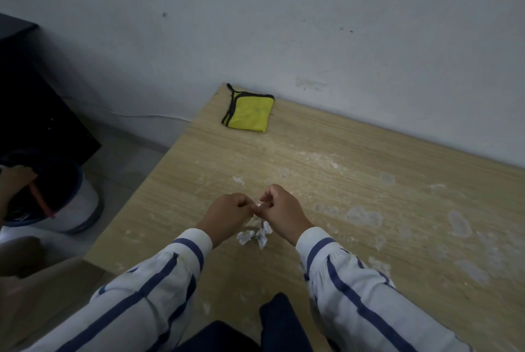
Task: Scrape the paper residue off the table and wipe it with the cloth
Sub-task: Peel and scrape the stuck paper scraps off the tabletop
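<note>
dim, flat indoor light | soft shadows | slight blur | wide-angle bending at edges | dark left side

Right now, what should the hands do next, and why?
Probably drop the small white scrap pinched between the left hand and right hand onto the paper pile below; white residue still covers the table.

Folded yellow cloth (247, 112) at table (341, 138) corner; whitish paper residue (360, 216) patches across wood.
</note>
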{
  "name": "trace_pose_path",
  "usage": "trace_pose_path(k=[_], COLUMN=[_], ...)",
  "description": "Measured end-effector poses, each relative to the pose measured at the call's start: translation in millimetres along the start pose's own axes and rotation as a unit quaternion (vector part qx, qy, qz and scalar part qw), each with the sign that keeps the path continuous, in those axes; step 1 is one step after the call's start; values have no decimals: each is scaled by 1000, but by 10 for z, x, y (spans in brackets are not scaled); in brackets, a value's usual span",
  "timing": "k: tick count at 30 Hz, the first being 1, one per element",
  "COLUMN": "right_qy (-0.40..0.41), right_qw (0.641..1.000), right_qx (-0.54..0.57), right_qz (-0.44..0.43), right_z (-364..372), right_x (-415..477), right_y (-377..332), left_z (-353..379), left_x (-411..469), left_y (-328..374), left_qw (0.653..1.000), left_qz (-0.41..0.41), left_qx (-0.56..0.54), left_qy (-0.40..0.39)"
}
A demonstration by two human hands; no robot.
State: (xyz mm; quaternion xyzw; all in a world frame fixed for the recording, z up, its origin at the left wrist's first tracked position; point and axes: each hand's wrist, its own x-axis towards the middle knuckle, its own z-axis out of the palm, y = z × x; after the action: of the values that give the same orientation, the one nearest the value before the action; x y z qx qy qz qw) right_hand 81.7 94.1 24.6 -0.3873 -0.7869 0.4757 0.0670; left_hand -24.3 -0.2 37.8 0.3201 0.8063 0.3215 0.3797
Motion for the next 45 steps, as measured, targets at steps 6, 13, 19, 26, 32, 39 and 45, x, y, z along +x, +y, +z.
trace_pose_path(k=[6, 13, 19, 26, 32, 39, 45], right_qy=[-32, -25, -134, -87, -109, -56, -84], right_qw=[999, 986, 961, 965, 962, 968, 962], right_qx=[-35, -133, -186, -205, -221, -210, -242], right_qz=[24, 96, 154, 139, 115, 125, 96], right_z=[42, 102, 184, 292, 241, 323, 298], right_x=[-4, 55, 84, 44, 4, 41, 53], right_y=[-4, 151, 197, 81, -62, -27, -31], left_z=[-31, -49, 18, 157, 236, 294, 328], left_x=[82, 204, 276, 209, 174, 184, 218], left_y=[-102, -302, -439, -376, -389, -446, -496], left_qw=[999, 989, 978, 990, 985, 981, 983], left_qz=[8, 10, -32, 8, 59, 74, 61], left_qx=[38, 131, 202, 140, 160, 180, 171], left_qy=[-20, 74, 39, 2, -40, 2, 11])
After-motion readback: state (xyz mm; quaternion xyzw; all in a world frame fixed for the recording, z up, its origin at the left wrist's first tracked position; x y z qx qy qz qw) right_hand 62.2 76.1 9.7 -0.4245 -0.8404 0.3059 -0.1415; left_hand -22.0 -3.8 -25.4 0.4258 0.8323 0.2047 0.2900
